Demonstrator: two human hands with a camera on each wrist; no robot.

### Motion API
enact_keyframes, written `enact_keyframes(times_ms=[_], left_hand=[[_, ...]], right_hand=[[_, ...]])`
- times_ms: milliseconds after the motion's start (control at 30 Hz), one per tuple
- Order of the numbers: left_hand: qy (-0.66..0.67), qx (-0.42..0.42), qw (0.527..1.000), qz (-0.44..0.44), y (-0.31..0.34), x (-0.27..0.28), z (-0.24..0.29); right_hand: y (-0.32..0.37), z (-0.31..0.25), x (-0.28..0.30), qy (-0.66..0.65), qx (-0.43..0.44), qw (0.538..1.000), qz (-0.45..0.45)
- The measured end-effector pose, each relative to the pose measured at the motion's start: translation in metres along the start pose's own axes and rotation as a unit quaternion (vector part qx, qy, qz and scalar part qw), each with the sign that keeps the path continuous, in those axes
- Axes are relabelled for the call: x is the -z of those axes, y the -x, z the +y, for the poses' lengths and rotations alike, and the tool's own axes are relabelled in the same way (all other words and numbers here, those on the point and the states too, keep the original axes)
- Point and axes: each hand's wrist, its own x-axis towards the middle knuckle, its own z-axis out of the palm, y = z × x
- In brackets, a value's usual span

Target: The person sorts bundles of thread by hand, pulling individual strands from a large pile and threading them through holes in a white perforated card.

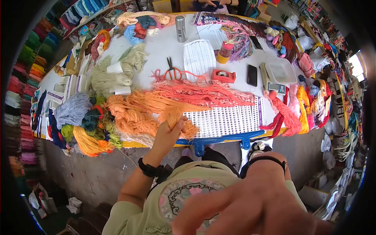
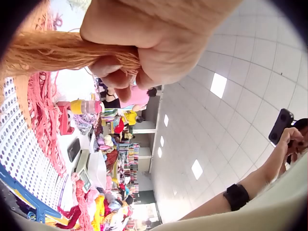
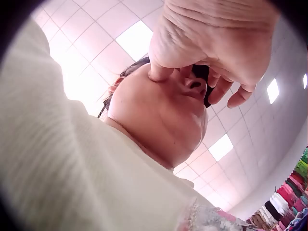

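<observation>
Your right hand looms closest, blurred at the near right and raised to your head, its fingers relaxed and loosely bent; whether they touch the black box-shaped device worn there, I cannot tell. Your left hand grips a long hank of light orange yarn in curled fingers, above the near edge of the white table. That hank runs from your fist toward the thick orange yarn pile on the left, and loose ends hang just right of your fist.

Right of that hand you have a white board dotted with rows of holes, with a blue bracket-like frame along its near edge. Coral-red yarn hanks lie across the board's far side. Farther off are dark-bladed scissors with orange-red handles, a red tape dispenser to their right, then a black phone. To its right sits a grey digital scale, just beside a clear plastic tub.
</observation>
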Motion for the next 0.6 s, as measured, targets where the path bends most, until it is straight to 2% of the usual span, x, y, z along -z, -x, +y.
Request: enact_keyframes(times_ms=[67,100,200,267,300,333,367,433,500,600], left_hand=[[0.016,-0.061,0.998,0.003,-0.004,-0.001,0.011],[0.041,-0.059,0.997,-0.003,0.004,-0.011,0.009],[0.068,-0.093,0.993,0.017,0.007,0.001,0.032],[0.273,-0.067,0.960,-0.016,0.014,0.000,0.051],[0.275,-0.071,0.959,-0.010,0.015,0.001,0.058],[0.325,-0.109,0.938,-0.051,0.014,0.002,0.066],[0.372,-0.145,0.912,-0.091,0.014,0.002,0.072],[0.380,-0.178,0.902,-0.104,0.016,-0.003,0.079],[0.319,-0.185,0.923,-0.107,0.016,-0.006,0.081],[0.314,-0.192,0.923,-0.110,0.013,-0.014,0.077]], right_hand=[[0.002,0.004,-0.006,0.044,0.183,0.973,0.133],[-0.001,0.000,-0.012,0.049,0.157,0.977,0.136],[-0.006,-0.005,0.020,0.221,0.047,0.969,0.094],[-0.008,-0.004,0.042,0.331,-0.033,0.941,0.059],[-0.007,0.001,0.048,0.382,-0.072,0.920,0.042],[0.009,0.043,0.040,0.151,-0.046,0.944,0.289],[0.020,0.055,0.053,0.197,-0.148,0.905,0.347],[0.060,0.101,0.082,0.274,-0.225,0.845,0.401],[0.057,0.110,0.078,0.264,-0.237,0.841,0.408],[0.054,0.122,0.071,0.268,-0.231,0.831,0.429]])
